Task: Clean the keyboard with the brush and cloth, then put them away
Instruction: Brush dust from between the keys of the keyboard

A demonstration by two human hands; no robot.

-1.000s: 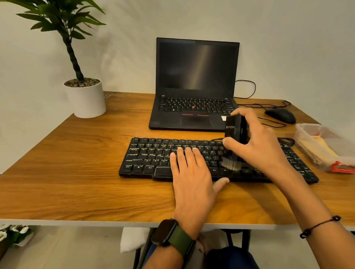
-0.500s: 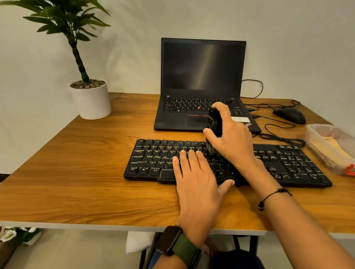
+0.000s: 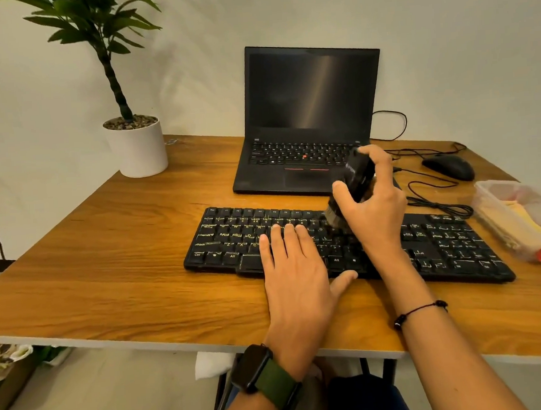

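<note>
Brush point(image 3: 354, 183) shifted rightward (bristles blurred) over keyboard point(image 3: 233, 242).

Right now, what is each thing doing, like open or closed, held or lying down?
laptop: lid open, screen dark
keyboard: flat on the table
brush: held, bristles on the keys
right hand: grips the brush
left hand: flat on the keyboard
plastic box: open, no lid on

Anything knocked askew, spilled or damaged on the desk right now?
Nothing stands out. The keyboard lies flat on the desk, left hand resting on it, right hand holding the brush to the keys. The mouse cable lies loosely looped.
</note>
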